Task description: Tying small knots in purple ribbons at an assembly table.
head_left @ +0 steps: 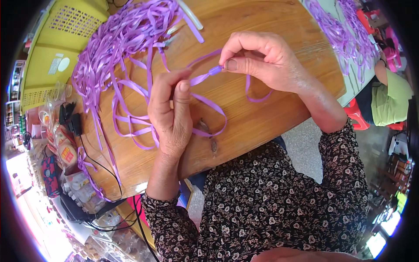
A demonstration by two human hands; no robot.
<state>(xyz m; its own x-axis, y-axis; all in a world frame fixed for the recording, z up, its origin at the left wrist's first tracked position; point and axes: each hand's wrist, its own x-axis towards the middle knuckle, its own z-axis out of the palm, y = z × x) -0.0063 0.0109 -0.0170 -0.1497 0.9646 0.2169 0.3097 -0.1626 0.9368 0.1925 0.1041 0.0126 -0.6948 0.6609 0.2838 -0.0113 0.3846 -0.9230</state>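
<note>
A purple lanyard ribbon [200,79] with a small purple plastic fitting [214,70] stretches between my hands above the wooden table. My right hand [266,61] pinches the tip of this fitting between thumb and forefinger. On the other side, my left hand [170,107] has its fingers curled, and the ribbon runs into its grip behind the thumb. Loops of the same ribbon hang down and lie on the wood below both hands. A large tangled heap of purple lanyards [118,39] lies beyond my left hand.
A yellow-green plastic basket [54,48] stands at the far left. Black adapters with a cable [75,123] and packaged goods crowd the left edge. More purple lanyards [345,35] lie on a pale surface at the far right, near a person in a light green top [391,98].
</note>
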